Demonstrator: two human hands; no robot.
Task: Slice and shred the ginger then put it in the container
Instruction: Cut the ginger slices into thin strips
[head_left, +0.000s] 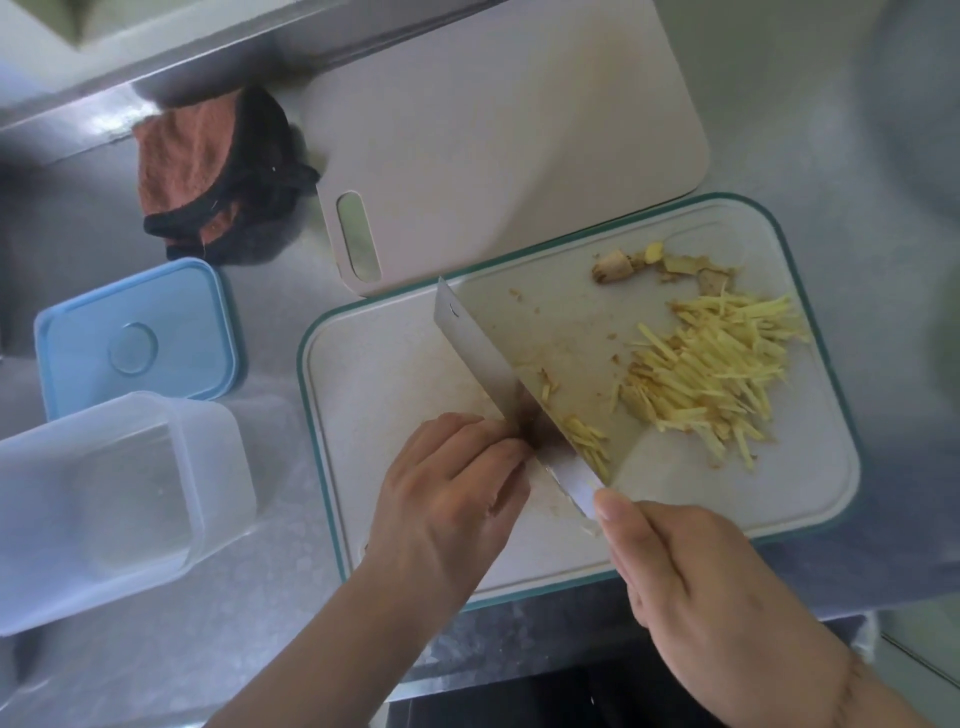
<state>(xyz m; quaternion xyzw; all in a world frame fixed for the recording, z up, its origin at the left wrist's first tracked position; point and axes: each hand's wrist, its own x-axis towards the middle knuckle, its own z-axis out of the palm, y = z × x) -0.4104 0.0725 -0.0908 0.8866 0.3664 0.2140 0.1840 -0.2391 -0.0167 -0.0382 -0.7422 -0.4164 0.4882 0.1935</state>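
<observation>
Head view: pale yellow ginger shreds (717, 374) are heaped near the board's (395, 374) right edge. Right hand (696, 587) grasps the cleaver (498, 364); left hand (452, 493), fingers curled, presses against the blade.

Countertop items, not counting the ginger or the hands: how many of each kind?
Cutting boards: 2, teal-rimmed board and plain board
Knife: 1
Clear container: 1
Blue lid: 1
Cloth: 1
Total: 6
</observation>
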